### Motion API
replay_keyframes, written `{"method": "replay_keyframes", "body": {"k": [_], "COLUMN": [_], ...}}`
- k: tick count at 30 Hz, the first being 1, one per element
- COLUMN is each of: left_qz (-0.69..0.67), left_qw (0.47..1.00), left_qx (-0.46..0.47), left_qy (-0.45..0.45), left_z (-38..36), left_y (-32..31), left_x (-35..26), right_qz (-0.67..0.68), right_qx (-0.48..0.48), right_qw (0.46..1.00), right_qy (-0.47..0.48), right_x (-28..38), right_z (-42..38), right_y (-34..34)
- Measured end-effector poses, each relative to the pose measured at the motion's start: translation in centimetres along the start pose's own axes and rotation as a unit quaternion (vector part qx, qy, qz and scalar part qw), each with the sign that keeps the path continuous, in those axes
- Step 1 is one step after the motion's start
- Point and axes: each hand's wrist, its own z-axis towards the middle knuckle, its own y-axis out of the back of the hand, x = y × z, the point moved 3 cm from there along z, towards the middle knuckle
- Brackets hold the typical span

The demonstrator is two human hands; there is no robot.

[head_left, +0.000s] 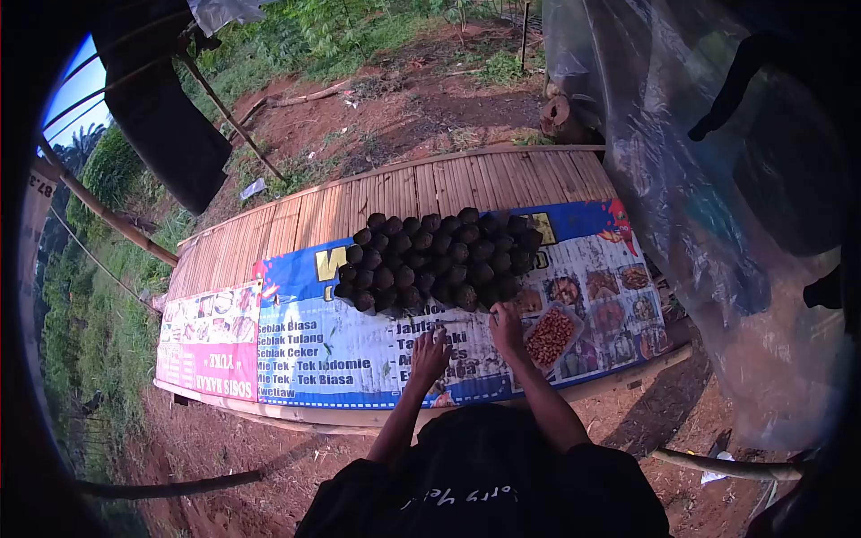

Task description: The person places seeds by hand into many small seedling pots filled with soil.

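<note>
A tight cluster of small dark, soil-coloured pots or bags [437, 255] stands on a printed banner [305, 309] in the head view. My right hand [507, 329] reaches to the cluster's near right edge, its bent fingertips right at the closest pieces. Slightly lower and to the left, my left hand [431, 357] is over the banner just in front of the cluster, with fingers curled together. What either hand pinches is too small to make out. Right of my right hand sits a clear plastic tub [571, 316] of reddish-brown seeds [549, 339] that look like peanuts.
The banner covers a bamboo-slat table [430, 186], with a pink banner [206, 345] at its left end. Clear plastic sheeting [695, 224] hangs along the right side. Bamboo poles [108, 208] and a dark hanging cloth [161, 117] are at the left.
</note>
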Motion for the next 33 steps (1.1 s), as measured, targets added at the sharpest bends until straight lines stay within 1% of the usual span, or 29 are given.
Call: {"method": "replay_keyframes", "body": {"k": [2, 3, 5, 6, 7, 9, 10, 11, 13, 14, 15, 16, 17, 19, 20, 22, 23, 25, 26, 27, 28, 29, 31, 33], "left_qz": [-0.113, -0.127, -0.190, -0.221, -0.219, -0.345, -0.366, -0.367, -0.314, -0.311, -0.327, -0.314, -0.302, -0.311, -0.320, -0.299, -0.281, -0.279, -0.244, -0.209, -0.221, -0.221, -0.191, -0.200], "left_qw": [0.993, 0.991, 0.979, 0.970, 0.971, 0.933, 0.922, 0.921, 0.935, 0.936, 0.927, 0.935, 0.942, 0.940, 0.938, 0.945, 0.951, 0.951, 0.962, 0.972, 0.969, 0.969, 0.978, 0.976], "left_qx": [-0.015, -0.010, -0.035, -0.097, -0.094, -0.068, -0.039, -0.037, -0.024, -0.033, -0.010, -0.021, -0.032, -0.031, -0.034, -0.039, -0.045, -0.037, -0.039, -0.040, -0.024, -0.024, -0.049, -0.068], "left_qy": [0.036, 0.045, 0.063, 0.018, 0.023, 0.080, 0.123, 0.125, 0.163, 0.162, 0.182, 0.165, 0.146, 0.138, 0.128, 0.125, 0.122, 0.126, 0.115, 0.103, 0.108, 0.109, 0.063, 0.056], "left_z": [-0.5, -0.1, 0.6, 0.9, 1.1, 1.6, 1.9, 2.3, 2.7, 2.8, 2.8, 2.9, 3.0, 3.0, 3.1, 3.0, 2.8, 2.5, 2.3, 2.1, 2.1, 1.9, 1.9, 1.8], "left_y": [1.8, 0.5, 1.2, 1.0, 1.0, 0.7, 0.7, 1.1, 1.3, 1.5, 2.5, 2.1, 1.7, 1.1, 0.9, 1.2, 1.4, 1.2, 1.2, 1.3, 1.2, 1.3, 2.2, 2.5], "left_x": [0.3, -2.0, -2.2, -2.0, -2.5, -3.5, -4.1, -4.8, -5.8, -6.1, -6.8, -6.8, -6.8, -6.7, -6.5, -6.8, -7.0, -7.0, -7.1, -7.2, -7.3, -7.4, -8.1, -8.4], "right_qz": [0.024, 0.013, 0.064, 0.069, 0.078, 0.088, 0.097, 0.105, 0.101, 0.098, 0.095, 0.098, 0.097, 0.144, 0.146, 0.055, 0.057, -0.076, -0.076, -0.092, -0.110, -0.110, -0.084, -0.060], "right_qx": [0.001, 0.014, -0.002, 0.002, 0.015, 0.032, 0.049, 0.066, 0.076, 0.100, 0.123, 0.108, 0.110, 0.125, 0.126, 0.083, 0.086, 0.184, 0.184, 0.211, 0.237, 0.238, 0.187, 0.170], "right_qw": [1.000, 1.000, 0.997, 0.997, 0.996, 0.995, 0.994, 0.992, 0.992, 0.990, 0.988, 0.989, 0.989, 0.981, 0.981, 0.995, 0.994, 0.980, 0.980, 0.973, 0.965, 0.964, 0.979, 0.984], "right_qy": [0.019, 0.017, 0.041, 0.041, 0.034, 0.021, 0.005, -0.010, -0.004, 0.001, 0.005, 0.031, 0.027, -0.027, -0.028, -0.027, -0.029, -0.023, -0.023, -0.030, -0.036, -0.036, 0.009, 0.007], "right_x": [0.5, -1.5, -1.3, -0.8, -0.4, 0.3, 0.1, -0.1, -0.4, -0.6, -0.8, -1.0, -1.4, -1.1, -0.7, -0.2, -0.3, -0.7, -0.8, -0.7, -0.6, -0.5, -0.1, 0.1], "right_z": [-0.4, -0.7, -1.0, -1.1, -1.7, -3.0, -3.8, -4.4, -5.2, -5.7, -6.2, -6.3, -6.4, -5.4, -4.7, -3.8, -3.7, -3.7, -3.5, -3.4, -3.5, -3.7, -3.7, -3.9], "right_y": [-0.7, 0.7, 0.2, 0.3, 0.9, 1.5, 1.6, 1.7, 2.1, 2.2, 2.2, 2.3, 2.4, 3.3, 3.8, 4.8, 4.7, 4.1, 3.9, 3.8, 3.7, 3.6, 3.4, 3.4]}}
